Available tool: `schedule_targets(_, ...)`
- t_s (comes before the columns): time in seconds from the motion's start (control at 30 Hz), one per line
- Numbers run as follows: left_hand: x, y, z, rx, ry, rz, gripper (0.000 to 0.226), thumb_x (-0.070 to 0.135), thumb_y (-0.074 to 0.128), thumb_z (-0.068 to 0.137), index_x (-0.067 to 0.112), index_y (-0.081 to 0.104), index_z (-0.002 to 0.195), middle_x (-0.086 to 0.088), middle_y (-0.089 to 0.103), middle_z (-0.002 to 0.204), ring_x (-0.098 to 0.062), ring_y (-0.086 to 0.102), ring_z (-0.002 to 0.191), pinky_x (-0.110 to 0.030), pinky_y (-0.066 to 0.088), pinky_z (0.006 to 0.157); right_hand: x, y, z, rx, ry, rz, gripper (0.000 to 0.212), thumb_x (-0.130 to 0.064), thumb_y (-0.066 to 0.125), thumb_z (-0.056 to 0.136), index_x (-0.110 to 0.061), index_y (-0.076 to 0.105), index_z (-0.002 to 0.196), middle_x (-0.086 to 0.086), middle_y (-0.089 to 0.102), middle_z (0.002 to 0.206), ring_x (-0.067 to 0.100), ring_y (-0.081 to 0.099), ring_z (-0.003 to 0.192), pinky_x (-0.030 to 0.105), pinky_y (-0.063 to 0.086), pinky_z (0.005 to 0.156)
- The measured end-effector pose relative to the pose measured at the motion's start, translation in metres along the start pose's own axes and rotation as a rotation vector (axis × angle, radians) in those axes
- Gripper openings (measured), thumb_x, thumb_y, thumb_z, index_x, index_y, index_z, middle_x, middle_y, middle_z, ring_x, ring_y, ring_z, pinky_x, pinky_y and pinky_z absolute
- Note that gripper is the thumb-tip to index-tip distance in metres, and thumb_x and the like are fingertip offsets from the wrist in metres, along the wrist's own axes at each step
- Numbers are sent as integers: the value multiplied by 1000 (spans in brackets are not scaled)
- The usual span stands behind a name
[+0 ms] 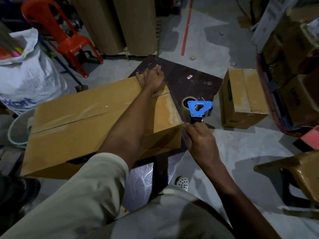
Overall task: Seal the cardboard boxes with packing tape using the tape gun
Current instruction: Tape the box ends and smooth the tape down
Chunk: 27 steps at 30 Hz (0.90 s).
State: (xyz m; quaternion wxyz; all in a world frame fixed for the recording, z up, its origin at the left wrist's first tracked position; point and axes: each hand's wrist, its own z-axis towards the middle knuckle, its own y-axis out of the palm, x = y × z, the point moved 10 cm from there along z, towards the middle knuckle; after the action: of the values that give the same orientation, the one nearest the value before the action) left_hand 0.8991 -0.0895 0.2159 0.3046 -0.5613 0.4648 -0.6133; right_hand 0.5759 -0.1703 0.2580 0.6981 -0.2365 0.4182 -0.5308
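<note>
While my left hand [151,78] presses flat on the cardboard box [77,121] at mid-frame, my right hand [202,142] grips the tape gun [198,109] just right of it. I'm mid-strip, I judge. Next: draw it taut and cut.

Your right hand [201,140] hides the tape gun [198,108] handle. Your left arm [131,121] covers the cardboard box [77,118] seam's right end. White sack [25,75] runs off left edge.

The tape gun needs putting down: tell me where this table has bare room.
Bare tabletop lies beyond the tape gun, between the right end of the big box and the table's far corner. Elsewhere it is crowded: the big box covers the rest.
</note>
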Motion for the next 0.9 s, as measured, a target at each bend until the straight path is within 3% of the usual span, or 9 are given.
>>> schedule_targets(0.27,5,-1,-2,39,0,-7,51,46,32,105,35,43,153,14,34,162,-21,20,154,-59,-4,121,-4,10,-12,10,37,-2,44,13,85,70,0,76,111,13,73,88,32,64,76,34,53,56)
schedule_targets(0.47,6,0,-7,53,4,41,55,55,39,103,34,42,153,10,36,162,-23,23,153,-59,-5,121,-13,29,-24,-45,40,-55,40,5,81,79,2,73,118,16,74,101,31,64,81,35,54,58)
schedule_targets(0.5,7,-1,-6,58,2,62,53,52,42,101,34,45,151,9,41,159,-24,27,151,-59,0,121,-15,34,-26,-78,36,-54,34,1,83,79,0,75,112,16,74,97,30,64,78,33,53,55)
schedule_targets(0.57,15,-6,-5,81,2,148,49,45,46,98,34,52,146,3,50,152,-27,37,144,-60,11,119,-18,35,-29,-131,46,-52,18,-23,87,82,-11,74,81,9,69,72,24,62,58,25,41,48)
schedule_targets(0.63,25,-9,-4,81,5,255,50,42,46,95,28,54,143,-3,50,150,-28,39,140,-60,17,115,-20,23,-26,-114,67,-22,44,-45,78,91,-21,61,58,-1,56,52,15,50,42,20,33,43)
schedule_targets(0.7,28,-9,-2,63,-27,302,54,41,44,95,19,50,145,-7,46,152,-29,37,141,-60,19,115,-28,-4,-9,15,35,80,49,-43,73,97,-21,57,56,-5,51,49,10,42,40,22,32,41)
schedule_targets(0.8,24,-10,4,64,-59,302,49,39,41,98,12,58,136,-11,51,147,-29,40,138,-54,24,115,-21,-27,34,158,110,177,31,-26,68,100,-17,61,71,-3,54,64,12,47,58,21,30,54)
schedule_targets(0.87,22,-15,10,93,-43,238,42,38,42,100,11,68,120,-13,62,133,-30,52,127,-44,36,106,4,3,66,7,300,225,15,-24,60,103,-12,68,107,6,66,98,21,59,92,23,37,75)
schedule_targets(0.9,18,-16,14,83,-52,169,41,39,44,101,11,69,115,-13,66,127,-32,58,120,-40,42,98,16,30,77,-152,391,236,32,-26,54,105,-10,60,132,11,64,125,26,56,116,28,39,90)
